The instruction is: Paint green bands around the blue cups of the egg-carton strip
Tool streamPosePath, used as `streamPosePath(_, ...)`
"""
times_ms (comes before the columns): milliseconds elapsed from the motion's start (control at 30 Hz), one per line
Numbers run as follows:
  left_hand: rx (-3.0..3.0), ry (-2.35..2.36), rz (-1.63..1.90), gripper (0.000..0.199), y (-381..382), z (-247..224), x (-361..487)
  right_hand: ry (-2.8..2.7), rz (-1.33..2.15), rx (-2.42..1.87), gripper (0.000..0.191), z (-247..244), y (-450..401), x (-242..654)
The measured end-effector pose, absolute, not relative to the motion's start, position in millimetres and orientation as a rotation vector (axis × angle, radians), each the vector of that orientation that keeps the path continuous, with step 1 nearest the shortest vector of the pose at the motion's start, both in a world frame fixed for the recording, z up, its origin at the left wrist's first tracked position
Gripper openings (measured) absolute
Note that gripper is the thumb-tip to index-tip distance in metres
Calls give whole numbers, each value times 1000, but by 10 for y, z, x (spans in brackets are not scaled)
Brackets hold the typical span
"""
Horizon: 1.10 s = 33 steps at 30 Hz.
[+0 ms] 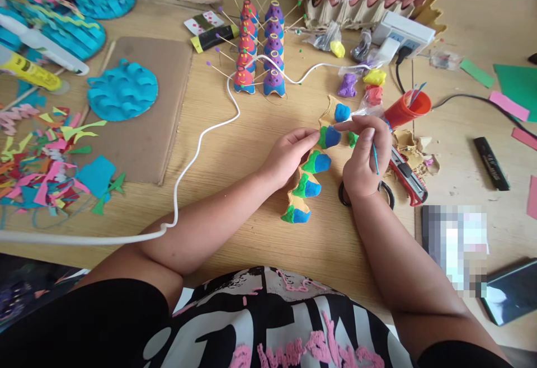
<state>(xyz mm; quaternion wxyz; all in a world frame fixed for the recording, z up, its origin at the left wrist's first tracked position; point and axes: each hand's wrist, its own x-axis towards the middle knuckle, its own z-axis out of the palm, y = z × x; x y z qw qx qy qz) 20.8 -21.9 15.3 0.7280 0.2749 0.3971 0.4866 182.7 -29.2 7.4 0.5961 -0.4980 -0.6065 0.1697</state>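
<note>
An egg-carton strip (pixel 305 180) lies at the middle of the table, its bumps covered with green and blue clay. My left hand (pixel 291 155) pinches the strip's left edge near the second bump from the top. In my right hand (pixel 369 152) is a thin blue stick (pixel 375 158), held under the curled fingers, while the extended index finger reaches to the blue clay of that same bump. The topmost bump carries blue clay only. A small piece of green clay (pixel 353 139) lies between the strip and my right hand.
Red and purple figures with pins (pixel 259 49) stand behind a white cable (pixel 201 136). Bagged clay (pixel 347 84), an orange cup (pixel 406 109), a red cutter (pixel 409 175) and black-handled scissors (pixel 386 193) lie right. Left are cardboard (pixel 170 105) and paper scraps (pixel 50 172). A phone (pixel 512 292) lies lower right.
</note>
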Motion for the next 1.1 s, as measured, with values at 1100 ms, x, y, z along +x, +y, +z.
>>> streamPosePath(1100,630,852,1084,21,-218,163,203,-1511,276,-1128,36,58,-236,1828)
